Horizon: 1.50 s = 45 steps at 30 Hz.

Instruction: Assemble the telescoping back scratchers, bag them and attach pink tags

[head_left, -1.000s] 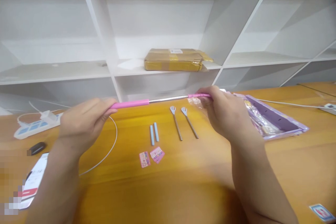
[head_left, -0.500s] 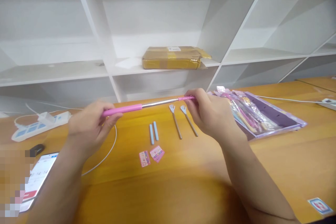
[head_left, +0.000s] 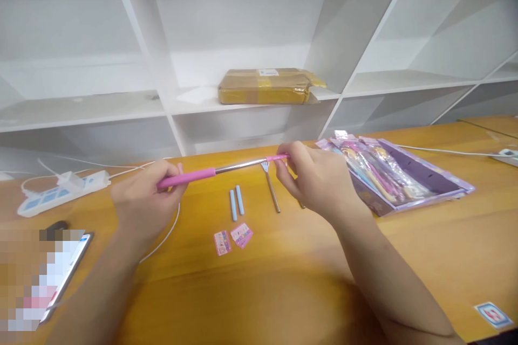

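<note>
Between my hands, above the table, is a pink telescopic back scratcher (head_left: 192, 177) with a silver middle section. My left hand (head_left: 143, 194) is closed around its thick pink handle. My right hand (head_left: 313, 178) pinches the thin pink far end; whatever head it has is hidden by the fingers. Below lie two blue handle sleeves (head_left: 233, 205) side by side. A metal rod with a pale blue claw (head_left: 272, 188) lies right of them, and a second such rod is mostly covered by my right hand. Small pink cards (head_left: 222, 243) lie nearer me.
At right, a purple open box (head_left: 437, 175) holds several bagged back scratchers (head_left: 380, 170). A power strip (head_left: 65, 194) with cables and a phone (head_left: 68, 275) are at left. A taped carton (head_left: 263, 89) sits on the white shelf (head_left: 194, 109) behind. A sticker (head_left: 493, 315) is near the right corner.
My right hand has shifted a little left and now covers most of the second claw rod. The exposed silver section looks slightly shorter. Both hands keep their hold.
</note>
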Tool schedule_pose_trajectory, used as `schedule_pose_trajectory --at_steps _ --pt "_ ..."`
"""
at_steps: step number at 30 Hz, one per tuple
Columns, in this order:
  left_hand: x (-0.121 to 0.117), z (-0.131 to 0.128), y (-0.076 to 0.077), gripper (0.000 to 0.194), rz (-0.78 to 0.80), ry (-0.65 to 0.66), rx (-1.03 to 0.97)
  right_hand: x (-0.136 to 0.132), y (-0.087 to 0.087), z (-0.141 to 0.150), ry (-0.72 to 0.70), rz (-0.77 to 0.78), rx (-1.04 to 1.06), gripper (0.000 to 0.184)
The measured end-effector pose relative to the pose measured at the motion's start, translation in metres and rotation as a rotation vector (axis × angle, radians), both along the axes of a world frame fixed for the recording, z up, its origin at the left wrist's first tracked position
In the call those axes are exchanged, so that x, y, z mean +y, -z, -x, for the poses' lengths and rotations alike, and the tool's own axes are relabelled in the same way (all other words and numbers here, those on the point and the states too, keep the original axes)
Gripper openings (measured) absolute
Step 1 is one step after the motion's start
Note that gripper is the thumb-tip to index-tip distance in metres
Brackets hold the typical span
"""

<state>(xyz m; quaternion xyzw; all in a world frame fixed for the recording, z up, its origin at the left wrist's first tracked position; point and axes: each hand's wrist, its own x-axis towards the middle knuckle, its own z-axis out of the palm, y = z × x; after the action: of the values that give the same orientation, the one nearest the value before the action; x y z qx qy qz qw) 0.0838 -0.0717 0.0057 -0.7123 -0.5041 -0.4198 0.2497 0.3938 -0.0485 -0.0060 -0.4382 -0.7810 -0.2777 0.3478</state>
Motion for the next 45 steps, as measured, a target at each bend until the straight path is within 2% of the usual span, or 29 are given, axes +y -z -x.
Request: schedule_pose_trajectory --at_steps 3,9,16,21,30,37,39,43,45 --pt "0.003 0.003 0.002 0.023 -0.001 0.051 -0.009 0.001 0.001 -0.001 0.010 0.042 -0.037 0.028" --pt "0.006 0.000 0.008 0.024 0.042 0.000 -0.004 0.006 0.005 0.000 -0.006 0.045 -0.109 0.040" --pt "0.001 -0.001 0.006 0.025 0.003 -0.023 0.020 0.002 0.012 0.010 -0.060 0.014 -0.101 0.033" --pt "-0.003 -0.007 0.007 0.024 0.082 -0.029 -0.015 -0.006 0.011 0.015 -0.073 0.037 -0.071 0.036" --pt "-0.001 -0.017 0.014 0.021 0.123 -0.027 -0.066 -0.010 0.013 0.022 -0.055 0.037 -0.090 0.035" --pt "0.005 -0.010 0.012 0.020 0.106 -0.008 -0.053 -0.012 0.013 0.027 -0.051 0.138 -0.113 0.031" --pt "0.014 -0.002 0.008 0.020 0.177 0.008 -0.021 -0.015 0.012 0.031 -0.054 0.226 -0.156 0.028" --pt "0.032 0.016 0.000 0.018 0.485 0.038 0.069 -0.018 0.011 0.036 -0.052 0.460 -0.240 0.026" --pt "0.036 0.020 -0.002 0.015 0.585 0.042 0.133 -0.016 0.010 0.036 -0.026 0.509 -0.251 0.026"
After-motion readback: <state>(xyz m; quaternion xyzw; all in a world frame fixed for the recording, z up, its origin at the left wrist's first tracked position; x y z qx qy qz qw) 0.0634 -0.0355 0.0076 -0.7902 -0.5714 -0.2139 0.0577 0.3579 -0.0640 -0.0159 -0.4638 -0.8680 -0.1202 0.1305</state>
